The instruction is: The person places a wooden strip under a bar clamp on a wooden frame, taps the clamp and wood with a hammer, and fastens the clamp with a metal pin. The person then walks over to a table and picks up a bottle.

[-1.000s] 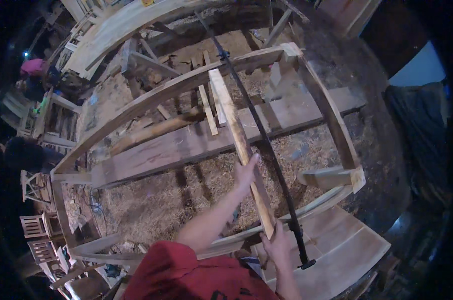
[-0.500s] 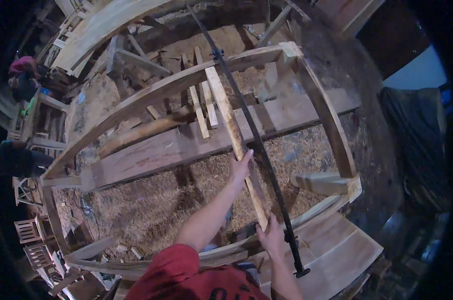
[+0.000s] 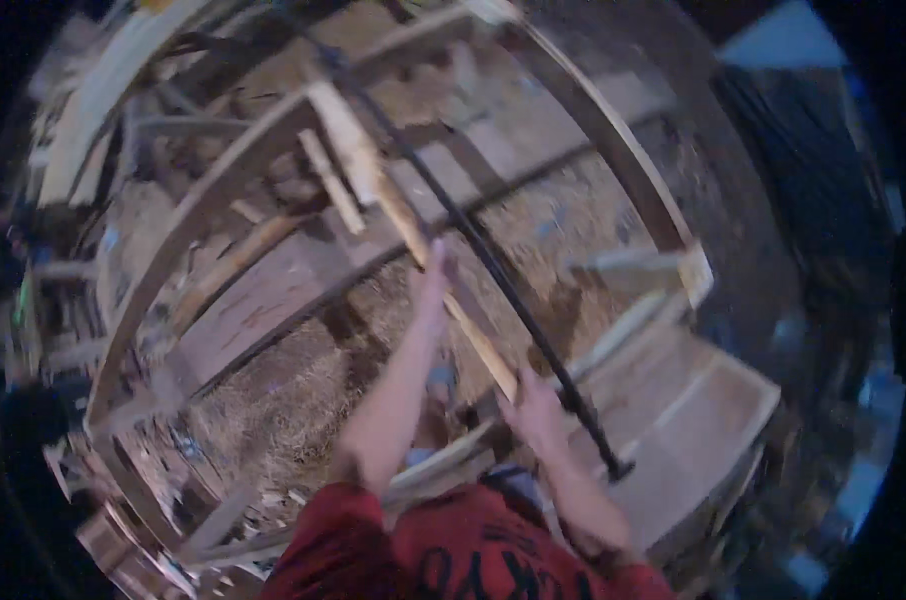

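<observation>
A long pale wooden slat (image 3: 398, 210) runs between both my hands, slanting from the frame's far rail down toward my body. Partway along it, my left hand (image 3: 433, 275) is closed around the wood. Close to me, my right hand (image 3: 533, 402) grips the slat's near end. Beside the slat on the right, a long black bar clamp (image 3: 493, 265) lies across the large curved wooden frame (image 3: 613, 125). The slat's far end rests on or just over the far rail; blur hides which.
Inside the frame, a wide plank (image 3: 248, 310) lies above shavings-strewn ground. A shorter wooden strip (image 3: 331, 183) lies across the plank. At the near right is a flat wooden panel (image 3: 708, 410). Dark cloth (image 3: 808, 150) hangs at the right.
The view has shifted and blurred, so the frame and clamp appear higher up. Both hands still hold the slat, which keeps roughly the same place beside the clamp.
</observation>
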The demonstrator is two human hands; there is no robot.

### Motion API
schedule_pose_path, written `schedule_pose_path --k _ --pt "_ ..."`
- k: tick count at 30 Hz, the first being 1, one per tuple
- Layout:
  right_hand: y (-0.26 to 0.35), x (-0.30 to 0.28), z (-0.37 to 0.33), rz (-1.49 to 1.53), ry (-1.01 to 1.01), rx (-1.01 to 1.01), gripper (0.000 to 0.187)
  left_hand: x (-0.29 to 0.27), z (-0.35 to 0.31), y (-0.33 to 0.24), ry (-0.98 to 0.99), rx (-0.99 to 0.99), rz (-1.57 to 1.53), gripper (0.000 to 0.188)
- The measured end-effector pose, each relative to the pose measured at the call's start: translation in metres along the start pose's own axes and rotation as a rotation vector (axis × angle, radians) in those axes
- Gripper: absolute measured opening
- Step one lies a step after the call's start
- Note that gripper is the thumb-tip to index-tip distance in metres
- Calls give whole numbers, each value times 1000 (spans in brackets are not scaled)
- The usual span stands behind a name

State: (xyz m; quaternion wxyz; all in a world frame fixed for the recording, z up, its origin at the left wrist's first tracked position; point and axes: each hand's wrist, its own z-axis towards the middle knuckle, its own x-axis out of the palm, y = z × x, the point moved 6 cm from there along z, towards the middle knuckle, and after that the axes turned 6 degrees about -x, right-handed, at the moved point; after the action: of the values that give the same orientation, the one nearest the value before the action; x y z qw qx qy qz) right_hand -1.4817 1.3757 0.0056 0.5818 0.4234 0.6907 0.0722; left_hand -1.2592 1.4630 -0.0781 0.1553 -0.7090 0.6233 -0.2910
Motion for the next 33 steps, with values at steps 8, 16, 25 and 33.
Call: schedule_pose_path --k 8,16,25,33 --pt "-30 10 15 -51 -37 66 58 19 -48 107 105 -65 112 58" --pt "-58 -11 -75 64 -366 -56 50 37 -48 114 -7 118 145 43" --pt "-107 14 -134 221 -452 222 40 42 -50 111 -31 99 334 50" --pt "-104 20 -117 253 -330 287 50 51 -43 113 71 219 160 47"
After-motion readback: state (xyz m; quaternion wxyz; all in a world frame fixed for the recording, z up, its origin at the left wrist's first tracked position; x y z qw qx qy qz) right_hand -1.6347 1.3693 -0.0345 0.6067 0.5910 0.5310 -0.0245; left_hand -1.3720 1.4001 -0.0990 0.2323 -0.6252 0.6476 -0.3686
